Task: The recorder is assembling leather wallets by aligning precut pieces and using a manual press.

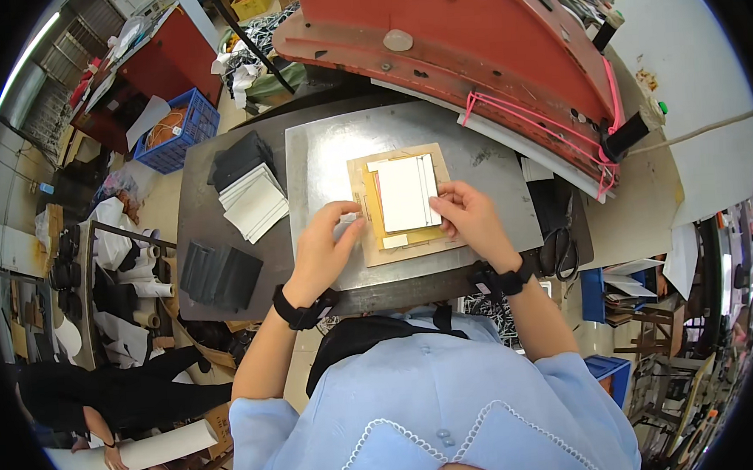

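Observation:
A white rectangular sheet [406, 195] with lines along its right side lies over a yellow-edged plate [375, 226]. Beneath them is a tan board [358, 171] on a grey metal plate [321, 144]. My right hand [473, 217] grips the sheet's right edge, thumb on top and fingers bent at the side. At the board's left edge my left hand [330, 242] is held with thumb and forefinger apart, nothing visible between them. Dark bands circle both my wrists.
Left on the table are stacked white pieces [254, 206], black pieces [243, 161] and another black stack [220, 277]. A red machine [460, 35] overhangs the far side. Scissors [558, 247] lie at right. At lower left, another person holds a white roll [162, 446].

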Action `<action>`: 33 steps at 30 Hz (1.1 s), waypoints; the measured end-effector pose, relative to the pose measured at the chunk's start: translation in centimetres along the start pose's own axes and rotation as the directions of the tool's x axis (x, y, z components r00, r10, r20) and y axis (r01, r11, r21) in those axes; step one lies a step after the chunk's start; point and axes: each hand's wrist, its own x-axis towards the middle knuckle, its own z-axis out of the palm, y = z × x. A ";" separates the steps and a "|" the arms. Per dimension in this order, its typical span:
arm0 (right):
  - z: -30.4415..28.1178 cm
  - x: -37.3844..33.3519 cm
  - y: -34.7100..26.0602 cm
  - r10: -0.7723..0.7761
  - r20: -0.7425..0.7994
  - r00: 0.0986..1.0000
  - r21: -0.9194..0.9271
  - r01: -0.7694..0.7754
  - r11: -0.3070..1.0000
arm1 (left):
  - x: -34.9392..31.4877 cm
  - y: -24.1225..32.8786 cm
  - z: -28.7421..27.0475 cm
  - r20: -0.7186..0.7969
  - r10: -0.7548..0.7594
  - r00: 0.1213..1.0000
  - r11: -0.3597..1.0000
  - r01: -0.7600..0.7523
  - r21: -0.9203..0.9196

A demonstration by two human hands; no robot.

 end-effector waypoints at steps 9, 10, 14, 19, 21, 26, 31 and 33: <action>-0.5 0.5 -0.8 -0.005 -0.003 1.000 -0.080 0.004 0.997 | 1.8 0.8 1.2 0.092 0.328 0.940 0.915 -0.340 0.216; -0.1 0.3 -1.1 -0.013 -0.007 1.000 -0.087 0.013 0.996 | 1.8 0.5 1.4 0.100 0.323 0.941 0.910 -0.338 0.238; 0.9 0.3 -1.1 -0.021 -0.057 0.998 -0.106 0.015 0.994 | 1.9 0.1 1.6 0.108 0.333 0.937 0.886 -0.350 0.303; 1.0 0.5 0.0 -0.038 -0.074 0.997 -0.077 0.032 0.997 | 2.0 -0.4 1.9 0.141 0.304 0.942 0.892 -0.334 0.304; 0.9 0.6 0.5 -0.045 -0.069 0.997 -0.065 0.041 0.997 | 2.1 -0.7 2.0 0.150 0.302 0.941 0.894 -0.334 0.297; 0.7 0.7 0.3 -0.023 -0.045 0.999 -0.060 0.020 0.998 | 1.9 -1.0 2.0 0.149 0.321 0.935 0.889 -0.352 0.294; 0.7 0.5 0.1 -0.037 -0.045 0.998 -0.057 0.034 0.998 | 2.0 -0.8 1.9 0.163 0.311 0.936 0.885 -0.348 0.309; 0.8 0.5 0.1 -0.047 -0.050 0.998 -0.064 0.044 0.997 | 2.1 -0.7 1.9 0.165 0.323 0.932 0.871 -0.360 0.333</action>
